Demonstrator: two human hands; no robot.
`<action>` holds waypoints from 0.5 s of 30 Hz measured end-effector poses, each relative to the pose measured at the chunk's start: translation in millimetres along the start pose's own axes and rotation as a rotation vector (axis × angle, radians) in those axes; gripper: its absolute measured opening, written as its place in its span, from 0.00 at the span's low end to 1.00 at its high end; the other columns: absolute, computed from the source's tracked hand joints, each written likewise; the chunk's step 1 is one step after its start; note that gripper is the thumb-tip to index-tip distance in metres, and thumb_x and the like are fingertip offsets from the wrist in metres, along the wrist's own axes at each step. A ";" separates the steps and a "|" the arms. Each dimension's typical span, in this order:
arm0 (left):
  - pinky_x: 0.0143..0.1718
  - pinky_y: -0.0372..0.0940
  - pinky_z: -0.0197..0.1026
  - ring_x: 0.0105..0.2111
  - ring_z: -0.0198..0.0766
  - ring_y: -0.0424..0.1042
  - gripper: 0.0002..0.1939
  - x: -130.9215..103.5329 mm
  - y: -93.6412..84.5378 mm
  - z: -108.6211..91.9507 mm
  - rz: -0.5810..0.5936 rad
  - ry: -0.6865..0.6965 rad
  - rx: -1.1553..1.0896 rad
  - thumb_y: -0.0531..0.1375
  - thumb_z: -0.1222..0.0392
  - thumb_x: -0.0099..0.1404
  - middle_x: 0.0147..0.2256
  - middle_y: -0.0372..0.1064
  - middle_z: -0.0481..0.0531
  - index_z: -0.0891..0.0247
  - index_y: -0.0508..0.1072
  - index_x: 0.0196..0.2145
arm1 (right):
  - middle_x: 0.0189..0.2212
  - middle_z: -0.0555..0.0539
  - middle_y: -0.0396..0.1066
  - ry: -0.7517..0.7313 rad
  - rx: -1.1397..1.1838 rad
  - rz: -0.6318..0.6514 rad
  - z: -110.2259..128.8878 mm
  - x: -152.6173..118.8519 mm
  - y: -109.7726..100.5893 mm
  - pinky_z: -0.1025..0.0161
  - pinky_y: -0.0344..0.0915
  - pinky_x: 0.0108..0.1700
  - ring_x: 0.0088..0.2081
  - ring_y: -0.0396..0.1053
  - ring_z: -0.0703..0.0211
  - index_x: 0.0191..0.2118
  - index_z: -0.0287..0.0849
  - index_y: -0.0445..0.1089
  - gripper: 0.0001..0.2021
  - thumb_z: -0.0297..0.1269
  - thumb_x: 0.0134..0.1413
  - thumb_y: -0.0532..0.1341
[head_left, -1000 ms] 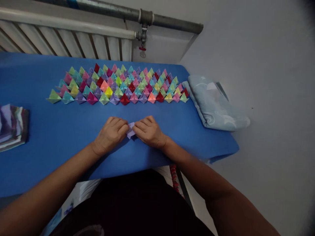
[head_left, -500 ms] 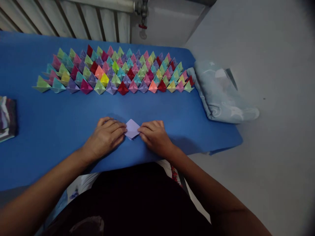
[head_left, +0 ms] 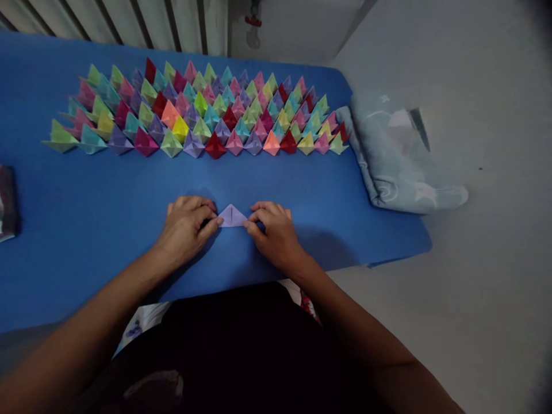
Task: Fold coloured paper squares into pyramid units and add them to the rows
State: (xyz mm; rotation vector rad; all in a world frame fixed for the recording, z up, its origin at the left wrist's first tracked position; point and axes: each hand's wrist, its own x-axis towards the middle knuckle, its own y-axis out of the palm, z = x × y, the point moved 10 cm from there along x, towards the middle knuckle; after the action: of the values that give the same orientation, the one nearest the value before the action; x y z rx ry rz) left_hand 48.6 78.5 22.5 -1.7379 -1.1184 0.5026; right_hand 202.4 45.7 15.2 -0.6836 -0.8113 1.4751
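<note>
A small piece of folded lilac paper lies between my hands on the blue surface, in the shape of a low triangle with a dark slit down its middle. My left hand pinches its left corner between thumb and fingers. At the right corner, the fingers of my right hand are closed on the paper in the same way. Beyond my hands stand several rows of folded paper boats in red, pink, green, yellow, blue and purple.
A folded grey-blue blanket lies at the right end of the blue surface, near the wall. At the left edge is a partly visible dark patterned object. A radiator runs along the back, beside a red valve handle.
The lilac paper has gone from a diamond shape to a triangle, its lower edge now straight. Both hands still grip its corners. The view has shifted slightly, so the boats appear higher.
</note>
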 end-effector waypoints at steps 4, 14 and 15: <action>0.44 0.61 0.52 0.44 0.50 0.68 0.16 3.1 2.3 2.7 0.024 -0.038 0.017 0.55 0.51 0.69 0.42 0.74 0.55 0.60 0.77 0.30 | 0.48 0.44 0.74 0.015 0.004 -0.016 -1.3 2.5 -2.1 0.54 0.55 0.51 0.49 0.68 0.53 0.30 0.42 0.71 0.08 0.35 0.62 0.60; 0.42 0.62 0.52 0.40 0.48 0.67 0.15 2.4 0.8 0.6 -0.054 0.052 0.062 0.56 0.50 0.68 0.38 0.73 0.55 0.61 0.74 0.29 | 0.46 0.43 0.74 0.002 -0.003 -0.044 -0.3 5.4 -2.7 0.54 0.56 0.49 0.47 0.68 0.52 0.27 0.42 0.68 0.10 0.33 0.61 0.60; 0.41 0.62 0.52 0.40 0.49 0.67 0.15 2.5 1.2 0.6 -0.051 0.043 0.075 0.56 0.50 0.68 0.38 0.73 0.56 0.61 0.74 0.29 | 0.46 0.43 0.74 0.002 -0.004 -0.052 -0.2 5.3 -3.3 0.54 0.56 0.49 0.47 0.68 0.52 0.27 0.42 0.68 0.10 0.33 0.60 0.60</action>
State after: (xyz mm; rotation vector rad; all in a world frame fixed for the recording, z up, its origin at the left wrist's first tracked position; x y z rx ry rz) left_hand 49.9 80.8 21.6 -1.6442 -1.0973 0.4676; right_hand 204.1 51.0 18.1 -0.6620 -0.8251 1.4262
